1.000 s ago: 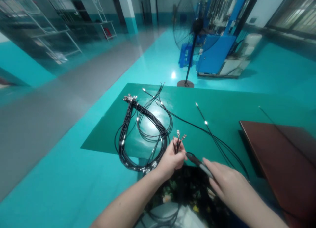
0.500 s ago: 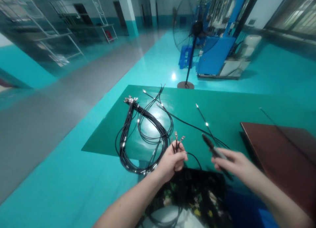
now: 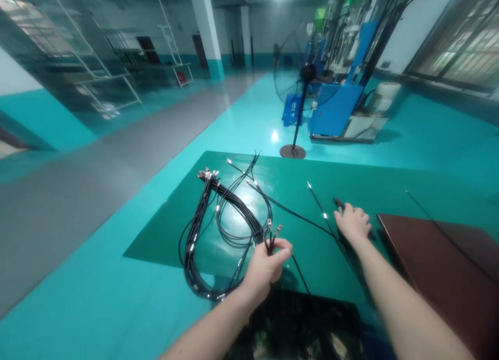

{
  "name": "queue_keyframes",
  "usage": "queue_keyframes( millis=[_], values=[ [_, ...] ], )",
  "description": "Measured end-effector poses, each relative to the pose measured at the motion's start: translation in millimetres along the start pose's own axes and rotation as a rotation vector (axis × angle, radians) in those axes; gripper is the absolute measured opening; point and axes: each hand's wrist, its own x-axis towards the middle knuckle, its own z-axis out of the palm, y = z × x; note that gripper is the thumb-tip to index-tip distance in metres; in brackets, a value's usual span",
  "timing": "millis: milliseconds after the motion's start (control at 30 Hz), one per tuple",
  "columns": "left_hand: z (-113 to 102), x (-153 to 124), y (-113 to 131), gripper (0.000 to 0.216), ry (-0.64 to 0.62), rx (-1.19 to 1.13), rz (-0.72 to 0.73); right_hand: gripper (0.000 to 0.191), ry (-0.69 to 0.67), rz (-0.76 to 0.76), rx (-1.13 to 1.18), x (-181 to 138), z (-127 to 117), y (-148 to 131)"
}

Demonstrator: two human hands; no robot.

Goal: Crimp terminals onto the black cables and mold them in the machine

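Observation:
In the lower middle, my left hand (image 3: pixel 267 261) is closed round several thin black cables, their flat metal terminals (image 3: pixel 275 226) sticking up above the thumb. One black cable (image 3: pixel 300 273) runs down from this hand. My right hand (image 3: pixel 353 225) is low over the green tabletop, fingers curled over a slim hand tool (image 3: pixel 339 202) with a dark tip and a grey part; most of it is hidden, so its exact kind is unclear. Left of my hands lies a looped bundle of black cables (image 3: pixel 193 235) with metal ends gathered at its top.
Loose cables (image 3: pixel 294 210) cross the green tabletop (image 3: pixel 163 235). A brown board (image 3: pixel 440 261) lies at the right with a thin cable over it. Dark patterned fabric (image 3: pixel 296 329) is below my hands. Beyond the table stand a fan (image 3: pixel 302 105) and a blue machine (image 3: pixel 335 110).
My right hand has moved forward and down to the tabletop with the tool, which was held up before. My left hand keeps the cables, slightly lower in view. The camera has tilted up.

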Motion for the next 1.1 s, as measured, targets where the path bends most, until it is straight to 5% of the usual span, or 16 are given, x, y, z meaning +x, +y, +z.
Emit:
queue_keyframes(
  millis=[167, 233, 333, 400, 633, 800, 867, 933, 1100],
  values=[
    [8.1, 8.8, 11.1, 0.03, -0.048, -0.076, -0.074, 0.036, -0.133, -0.241, 0.161, -26.4, -16.1, -19.1],
    [11.8, 14.8, 8.9, 0.032, -0.001, -0.088, -0.046, 0.035, -0.376, -0.354, 0.284, -56.2, -26.2, -25.4],
    [18.8, 23.2, 2.4, 0.033, 0.05, -0.081, -0.001, 0.036, -0.927, -0.414, 0.619, -109.1, -39.8, -29.2],
    [24.6, 25.0, -2.1, 0.033, 0.05, -0.058, 0.009, 0.024, -1.002, -0.376, 0.737, -137.0, -45.4, -28.8],
    [44.2, 5.2, -8.9, 0.04, -0.073, 0.118, -0.051, 0.019, -0.766, -0.155, 0.993, -166.7, -44.1, -23.1],
    [52.7, -5.6, -6.5, 0.033, -0.079, 0.146, 0.027, 0.027, -0.714, -0.209, 1.114, -176.0, -53.2, -29.5],
    [53.1, -5.0, -1.7, 0.031, -0.044, 0.133, 0.073, 0.024, -0.618, -0.347, 0.833, -163.3, -66.0, -23.8],
    [50.1, -2.4, 7.3, 0.03, -0.005, 0.055, 0.105, 0.022, -0.375, -0.487, 0.378, -133.4, -83.6, -6.1],
    [26.7, 4.7, 41.9, 0.028, -0.116, -0.309, -0.091, 0.03, 0.013, -0.234, -0.04, -23.8, -122.5, 76.0]
  ],
)
